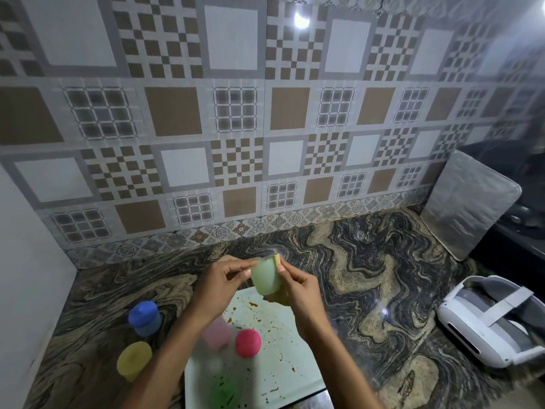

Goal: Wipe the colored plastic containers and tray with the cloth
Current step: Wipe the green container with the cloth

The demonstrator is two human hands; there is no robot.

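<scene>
- Fingertips [236, 262] of the left hand [224, 278] were curled onto the pale green container [265, 278]. The thumb lay on its near side, so the hand grasped it in the air over the far edge of the tray [274, 358].
- At ten o'clock from the tray's middle, the blue container [144, 317] stood on the swirled stone countertop [368, 261], off the tray.
- At nine o'clock from the tray, near the blue one but apart from it, was the yellow container [134, 360], also on the countertop.
- On the tray's left part sat the pink container [216, 335], blurred and partly behind the left forearm.
- At six o'clock on the tray, close to the bottom edge of the view, a green container [224, 392] showed only as a blur.
- Just beside the pink one, at its three o'clock, the red container [248, 342] stood on the tray.
- The white tray was flecked with brown stains across its bare surface.
- At three o'clock from the held container, the right hand [298, 287] had its fingers clenched on the yellow cloth [277, 259]. The cloth was pressed to the container's side, showing at the rim and below the base.
- At two o'clock from the tray, a foil-covered board [469, 205] leaned against the tiled wall [236, 113].
- At three o'clock, well apart from the tray, a white headset [489, 320] lay on the countertop.
</scene>
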